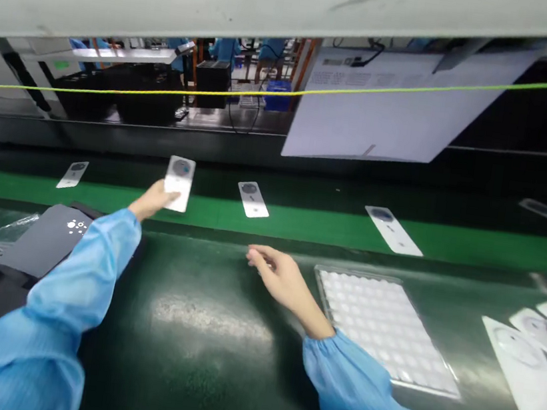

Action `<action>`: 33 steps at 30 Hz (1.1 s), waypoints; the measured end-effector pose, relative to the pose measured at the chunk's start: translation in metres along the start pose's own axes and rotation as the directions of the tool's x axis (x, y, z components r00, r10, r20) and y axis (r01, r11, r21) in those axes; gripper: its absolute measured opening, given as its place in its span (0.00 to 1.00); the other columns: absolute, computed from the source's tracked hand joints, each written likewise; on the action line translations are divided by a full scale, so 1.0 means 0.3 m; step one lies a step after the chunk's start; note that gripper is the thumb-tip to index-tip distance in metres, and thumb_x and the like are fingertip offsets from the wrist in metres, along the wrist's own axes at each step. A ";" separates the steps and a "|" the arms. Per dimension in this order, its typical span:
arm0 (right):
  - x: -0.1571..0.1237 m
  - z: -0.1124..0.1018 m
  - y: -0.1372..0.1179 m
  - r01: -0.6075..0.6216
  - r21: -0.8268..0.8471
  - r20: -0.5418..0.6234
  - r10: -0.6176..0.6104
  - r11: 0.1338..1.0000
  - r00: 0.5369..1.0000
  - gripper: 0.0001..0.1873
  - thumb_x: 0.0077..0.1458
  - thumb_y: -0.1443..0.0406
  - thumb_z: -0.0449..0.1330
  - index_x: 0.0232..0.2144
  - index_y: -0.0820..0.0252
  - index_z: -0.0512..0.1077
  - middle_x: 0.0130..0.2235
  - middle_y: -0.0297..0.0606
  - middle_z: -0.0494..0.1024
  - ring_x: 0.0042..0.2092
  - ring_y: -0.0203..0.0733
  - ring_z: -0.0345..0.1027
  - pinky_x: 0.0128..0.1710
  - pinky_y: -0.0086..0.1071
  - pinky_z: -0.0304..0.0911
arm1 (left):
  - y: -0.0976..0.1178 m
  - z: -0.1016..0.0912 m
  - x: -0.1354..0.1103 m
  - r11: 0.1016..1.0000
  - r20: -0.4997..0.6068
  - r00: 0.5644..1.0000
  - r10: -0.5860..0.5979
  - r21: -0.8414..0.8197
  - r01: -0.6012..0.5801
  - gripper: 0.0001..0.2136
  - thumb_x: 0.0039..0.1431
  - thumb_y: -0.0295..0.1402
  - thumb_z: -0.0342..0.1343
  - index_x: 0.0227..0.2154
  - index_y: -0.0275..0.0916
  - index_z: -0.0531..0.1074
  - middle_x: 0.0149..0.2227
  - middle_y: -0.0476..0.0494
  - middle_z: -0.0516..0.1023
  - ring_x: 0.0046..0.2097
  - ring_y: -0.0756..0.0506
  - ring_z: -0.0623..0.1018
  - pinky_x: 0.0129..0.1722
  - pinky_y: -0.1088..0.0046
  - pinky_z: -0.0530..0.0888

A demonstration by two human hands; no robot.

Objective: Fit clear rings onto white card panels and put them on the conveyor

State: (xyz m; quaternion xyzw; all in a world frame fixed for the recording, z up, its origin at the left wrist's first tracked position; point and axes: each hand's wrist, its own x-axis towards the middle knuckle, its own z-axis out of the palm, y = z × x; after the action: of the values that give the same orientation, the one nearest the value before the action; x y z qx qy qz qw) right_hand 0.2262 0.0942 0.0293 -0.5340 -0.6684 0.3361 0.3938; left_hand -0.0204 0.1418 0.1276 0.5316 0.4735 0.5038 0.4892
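Note:
My left hand reaches out over the green belt and holds a white rectangular plate with a grey round disc upright at its lower edge. My right hand hangs over the dark green bench with its fingers loosely spread, and I see nothing in it. It is nearest to a clear blister tray of white pieces. Similar plates lie in a row on the belt, including one to the right of my left hand and another to its left.
A grey pad with white dots lies under my left forearm's side. Several white plates lie overlapping at the bench's right edge. A white beam and a yellow-green cord cross above the belt. Co-workers in blue stand beyond.

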 end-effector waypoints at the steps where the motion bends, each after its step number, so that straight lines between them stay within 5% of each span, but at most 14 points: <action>1: -0.014 0.013 -0.027 -0.036 0.132 0.013 0.035 0.991 0.999 0.24 0.65 0.51 0.57 0.50 0.63 0.76 0.41 0.48 0.84 0.40 0.48 0.81 0.36 0.37 0.76 | -0.030 0.026 -0.028 1.000 0.056 0.998 -0.020 0.007 0.020 0.19 0.63 0.38 0.64 0.53 0.35 0.73 0.52 0.39 0.77 0.49 0.40 0.79 0.49 0.58 0.79; 4: -0.083 0.031 -0.090 -0.067 0.405 0.035 0.058 0.912 0.998 0.26 0.62 0.48 0.60 0.50 0.64 0.75 0.37 0.44 0.84 0.32 0.42 0.78 0.25 0.30 0.71 | -0.138 0.115 -0.170 0.995 0.321 0.941 -0.104 0.021 0.102 0.24 0.53 0.37 0.72 0.50 0.33 0.75 0.47 0.36 0.82 0.46 0.39 0.81 0.45 0.62 0.79; 6: -0.160 0.032 -0.106 -0.103 0.471 0.094 0.066 0.876 0.993 0.25 0.61 0.48 0.62 0.47 0.64 0.76 0.31 0.39 0.81 0.24 0.37 0.72 0.20 0.27 0.66 | -0.200 0.164 -0.283 0.988 0.411 0.900 -0.142 0.006 0.153 0.25 0.55 0.39 0.71 0.52 0.34 0.73 0.50 0.34 0.81 0.49 0.39 0.81 0.47 0.63 0.78; 11: -0.380 0.071 -0.079 -0.248 0.421 0.254 0.150 0.873 0.956 0.22 0.64 0.49 0.60 0.45 0.62 0.77 0.28 0.36 0.80 0.24 0.38 0.72 0.20 0.28 0.68 | -0.283 0.214 -0.449 0.930 0.227 0.935 -0.272 -0.189 0.316 0.20 0.56 0.41 0.68 0.46 0.35 0.74 0.45 0.36 0.83 0.45 0.39 0.83 0.43 0.66 0.79; 17: -0.468 0.164 -0.051 -0.145 0.260 0.119 0.117 0.955 0.986 0.15 0.67 0.54 0.58 0.46 0.56 0.78 0.33 0.38 0.84 0.30 0.44 0.79 0.28 0.33 0.74 | -0.325 0.221 -0.473 0.864 0.131 0.912 -0.390 -0.291 0.411 0.13 0.52 0.36 0.67 0.36 0.35 0.75 0.35 0.41 0.84 0.38 0.41 0.84 0.38 0.68 0.79; 22: -0.467 0.154 -0.056 -0.122 0.189 0.075 0.109 0.974 0.991 0.13 0.66 0.55 0.59 0.41 0.57 0.79 0.30 0.37 0.82 0.29 0.43 0.77 0.27 0.32 0.73 | -0.312 0.223 -0.476 0.853 0.126 0.904 -0.409 -0.300 0.427 0.13 0.53 0.35 0.66 0.38 0.36 0.73 0.36 0.42 0.83 0.36 0.43 0.83 0.35 0.69 0.78; 27: -0.436 0.116 -0.084 0.097 -0.100 -0.253 -0.120 0.990 0.960 0.08 0.67 0.62 0.59 0.43 0.56 0.78 0.35 0.41 0.82 0.32 0.42 0.76 0.30 0.34 0.73 | -0.325 0.205 -0.473 0.936 0.114 0.942 -0.316 -0.123 0.329 0.10 0.54 0.31 0.63 0.39 0.36 0.73 0.36 0.46 0.80 0.37 0.47 0.79 0.36 0.73 0.75; 33: -0.384 0.107 -0.099 0.305 -0.432 -0.064 -0.366 0.849 0.928 0.13 0.69 0.67 0.57 0.50 0.54 0.78 0.39 0.41 0.80 0.37 0.41 0.75 0.35 0.33 0.71 | -0.338 0.200 -0.479 0.979 0.132 0.971 -0.200 -0.021 0.204 0.09 0.55 0.28 0.61 0.40 0.36 0.74 0.35 0.48 0.78 0.36 0.48 0.77 0.37 0.74 0.74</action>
State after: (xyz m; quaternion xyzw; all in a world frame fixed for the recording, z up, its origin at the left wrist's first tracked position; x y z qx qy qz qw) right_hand 0.1984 -0.0253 0.0210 -0.5027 -0.7772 0.0732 0.3714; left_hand 0.0321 0.0036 0.0152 0.5036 0.4838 0.4240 0.5767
